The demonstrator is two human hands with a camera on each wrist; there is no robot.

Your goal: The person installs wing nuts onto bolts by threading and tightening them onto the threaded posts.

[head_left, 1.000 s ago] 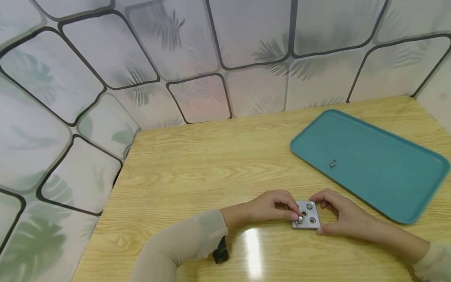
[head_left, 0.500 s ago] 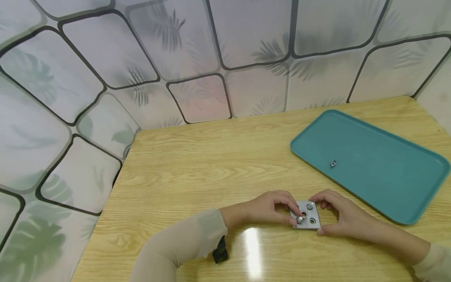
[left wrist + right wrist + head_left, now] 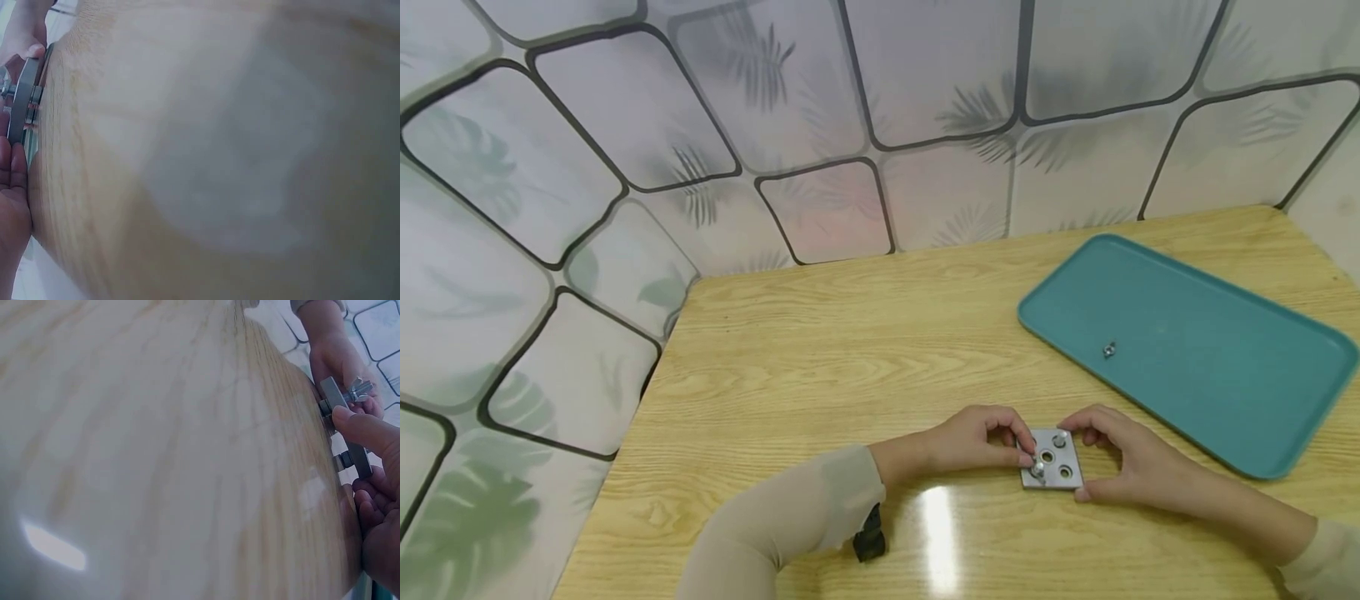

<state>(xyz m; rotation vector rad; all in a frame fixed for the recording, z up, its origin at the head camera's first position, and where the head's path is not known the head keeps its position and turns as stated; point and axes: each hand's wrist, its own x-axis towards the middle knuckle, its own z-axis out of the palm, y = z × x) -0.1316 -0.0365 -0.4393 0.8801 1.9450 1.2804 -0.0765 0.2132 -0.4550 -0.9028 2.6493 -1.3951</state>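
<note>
A small square metal plate (image 3: pixel 1069 454) with several holes lies at the table's front, a bolt end (image 3: pixel 1059 440) standing at its far right corner. My right hand (image 3: pixel 1123 458) holds the plate by its right side, thumb at the near corner and fingers at the far one. At the near left corner, my left hand (image 3: pixel 988 440) pinches at a wing nut (image 3: pixel 1037 470) on a threaded bolt. The right wrist view shows that wing nut (image 3: pixel 359 389) above the plate (image 3: pixel 334 394). Metal parts (image 3: pixel 34 103) project beneath the plate in the left wrist view.
A teal tray (image 3: pixel 1187 292) lies on the wooden table (image 3: pixel 850 333) at the right, with a small metal wing nut (image 3: pixel 1109 350) on it. A black strap (image 3: pixel 869 537) hangs under the left sleeve. A patterned curtain (image 3: pixel 820 83) closes off the back and left.
The left fingers have shifted around the wing nut, which has turned a little. The right hand and the plate have stayed nearly still.
</note>
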